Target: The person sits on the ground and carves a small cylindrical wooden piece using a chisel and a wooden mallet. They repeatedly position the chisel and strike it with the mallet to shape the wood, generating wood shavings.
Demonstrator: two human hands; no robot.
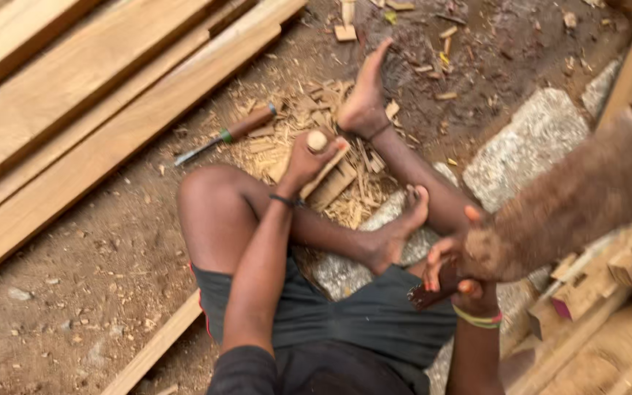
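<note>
The left hand (309, 157) grips a pale, matt wooden mallet handle (321, 157), while the right hand (469, 278) holds a dark, smooth wooden piece (433, 291) against a rough, fibrous brown husk (579, 197). Sawn planks (89, 102) look dry and unfinished beside pale wood shavings (330, 146). A chisel (228, 135) shows a brown wooden grip and dull metal blade on gritty dirt floor (74, 292).

The person is sitting on the dirt ground, the left hand (307, 162) gripping a wooden-handled tool (321, 150) over wood chips (290, 128), the right hand (456, 274) holding a blurred brown block (572, 201) (a chisel (228, 135) is lying beside planks (89, 102)).
</note>
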